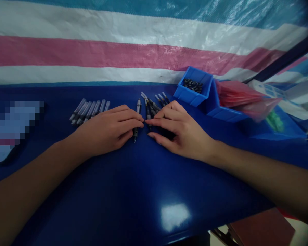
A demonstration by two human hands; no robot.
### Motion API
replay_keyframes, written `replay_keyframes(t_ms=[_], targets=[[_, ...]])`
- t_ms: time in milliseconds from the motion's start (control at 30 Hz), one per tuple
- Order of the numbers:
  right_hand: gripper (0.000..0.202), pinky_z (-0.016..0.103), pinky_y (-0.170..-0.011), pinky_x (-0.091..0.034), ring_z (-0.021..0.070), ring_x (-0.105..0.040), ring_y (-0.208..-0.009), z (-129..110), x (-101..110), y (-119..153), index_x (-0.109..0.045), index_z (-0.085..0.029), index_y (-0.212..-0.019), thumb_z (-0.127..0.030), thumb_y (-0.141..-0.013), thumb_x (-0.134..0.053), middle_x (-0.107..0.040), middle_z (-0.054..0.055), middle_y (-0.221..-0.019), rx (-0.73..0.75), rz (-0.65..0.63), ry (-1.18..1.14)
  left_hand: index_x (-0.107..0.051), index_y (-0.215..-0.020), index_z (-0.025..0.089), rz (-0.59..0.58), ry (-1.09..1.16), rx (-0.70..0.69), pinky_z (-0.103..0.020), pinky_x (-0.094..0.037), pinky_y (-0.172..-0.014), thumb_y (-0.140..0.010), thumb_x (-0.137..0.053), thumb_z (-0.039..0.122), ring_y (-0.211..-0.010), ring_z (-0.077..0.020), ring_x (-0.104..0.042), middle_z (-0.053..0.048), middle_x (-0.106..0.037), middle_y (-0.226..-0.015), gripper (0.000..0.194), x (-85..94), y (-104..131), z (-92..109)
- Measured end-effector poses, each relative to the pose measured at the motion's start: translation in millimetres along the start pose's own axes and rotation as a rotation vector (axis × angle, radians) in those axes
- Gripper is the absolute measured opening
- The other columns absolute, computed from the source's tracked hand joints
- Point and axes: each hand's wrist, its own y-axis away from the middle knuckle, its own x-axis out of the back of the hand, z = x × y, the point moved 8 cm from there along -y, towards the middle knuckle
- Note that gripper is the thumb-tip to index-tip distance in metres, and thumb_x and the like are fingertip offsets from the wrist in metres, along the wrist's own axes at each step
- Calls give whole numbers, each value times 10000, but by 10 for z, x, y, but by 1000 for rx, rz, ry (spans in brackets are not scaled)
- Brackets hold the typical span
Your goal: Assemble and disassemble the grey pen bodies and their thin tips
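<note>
Near the middle of the blue table, my left hand (118, 127) rests palm down with bent fingers, beside a dark pen (139, 106) that lies pointing toward me. Its fingertips touch a small black piece; whether they grip it is hard to tell. My right hand (178, 128) reaches in from the right, thumb and forefinger apart, fingertips at the lower end of a group of black pen parts (153, 105) with clear tubes. What it holds, if anything, is hidden. Several clear-and-black pen barrels (88, 109) lie in a row behind my left hand.
A blue bin (193, 87) with small black parts stands at the back right. Beside it, another blue bin (227, 113) holds a red plastic bag (238, 95). Farther right are a green item (275, 121) and a white device. A pixelated flat object (12, 126) lies at the left.
</note>
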Motion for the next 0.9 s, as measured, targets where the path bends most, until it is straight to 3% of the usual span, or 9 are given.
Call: replay_keyframes(t_ms=[233,533,667,800,900], targets=[[290,544,-1000,-598,314,-673,-1056,11,-14,13,-841,-226,-1401,-294,-1124,-789,-816,119,-1146,11,7,41,-830,-1272,166,9,18,19,-428,-676,-1119,-1105,-606,65,-1234,-275,-797,-111,-841,-1342,298,-5,6,-8],[269,551,-1010,-579,324,-708,-1079,-11,51,3,-821,-186,-1342,-335,-1119,-803,-827,132,-1131,-9,61,38,-841,-1252,179,0,64,4,-439,-663,-1158,-1084,-661,80,-1240,-276,-790,-80,-864,-1291,265,42,-11,18],[183,510,-990,-588,285,-734,-1033,-88,88,-9,-819,-185,-1253,-312,-1123,-796,-829,108,-1082,63,84,-35,-839,-1287,199,11,34,-14,-470,-650,-1185,-1072,-685,91,-1286,-294,-789,-60,-878,-1275,285,57,-3,19],[177,503,-1005,-605,274,-746,-1040,-200,25,7,-796,-212,-1247,-323,-1112,-818,-849,84,-1076,204,15,-77,-811,-1273,203,40,38,-32,-425,-658,-1120,-1085,-695,108,-1246,-269,-810,-61,-873,-1249,241,71,7,29],[164,515,-1022,-609,276,-750,-1072,-202,-18,12,-781,-221,-1281,-310,-1145,-768,-854,88,-1116,219,-22,-61,-786,-1274,219,48,34,-41,-414,-645,-1116,-1098,-694,120,-1230,-256,-816,-56,-866,-1248,222,79,10,52]])
